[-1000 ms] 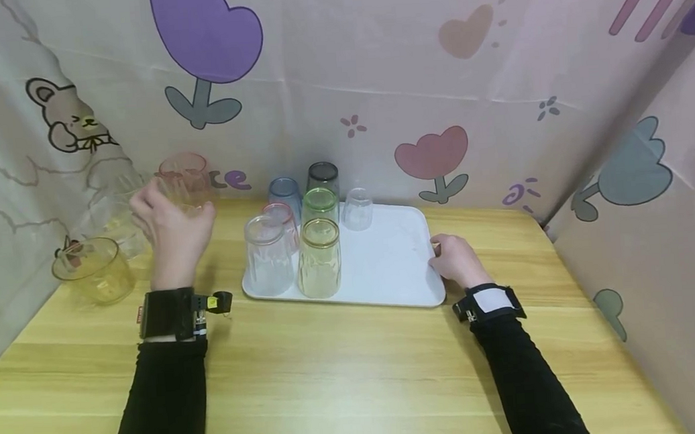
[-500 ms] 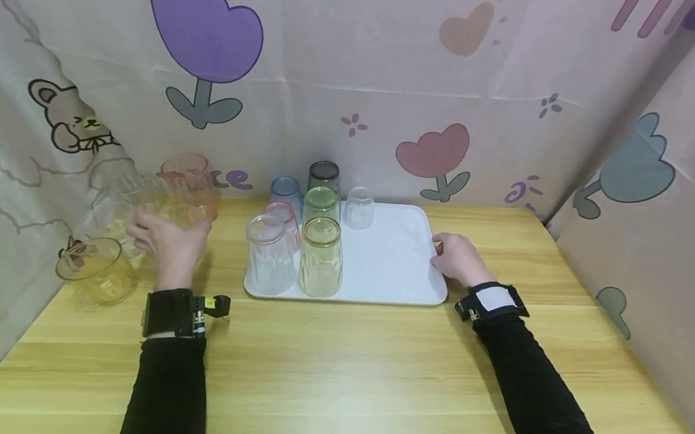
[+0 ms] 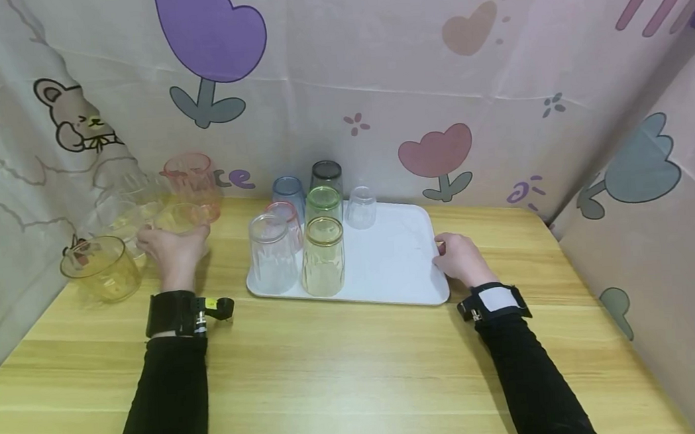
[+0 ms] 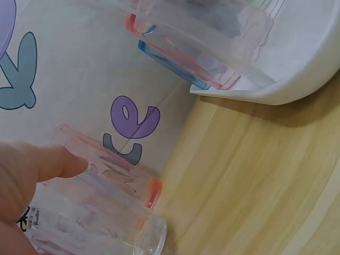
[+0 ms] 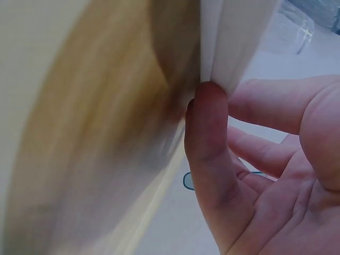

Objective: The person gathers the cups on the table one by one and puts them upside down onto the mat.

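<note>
Lowered since the earlier frames, the left hand (image 3: 171,251) now sits at desk level with a pale clear cup (image 3: 181,218), its fingers curled round the cup's near side; the left wrist view shows a fingertip (image 4: 64,159) laid against the ribbed wall of this cup (image 4: 101,223). Cup and hand stand at the left of the desk (image 3: 358,364), well apart from the white tray (image 3: 399,267). Just behind the held cup stands a pink cup (image 3: 190,177), and to its left a yellow cup (image 3: 101,268), apart from the hand. Right hand (image 3: 461,259): unchanged in place, at the tray's right edge; the right wrist view shows the thumb (image 5: 210,143) pressed against the tray's rim (image 5: 234,48), the fingers loosely bent. On the tray's left half stand upturned cups, among them a clear cup (image 3: 271,252) and a yellowish cup (image 3: 322,256) in front.
</note>
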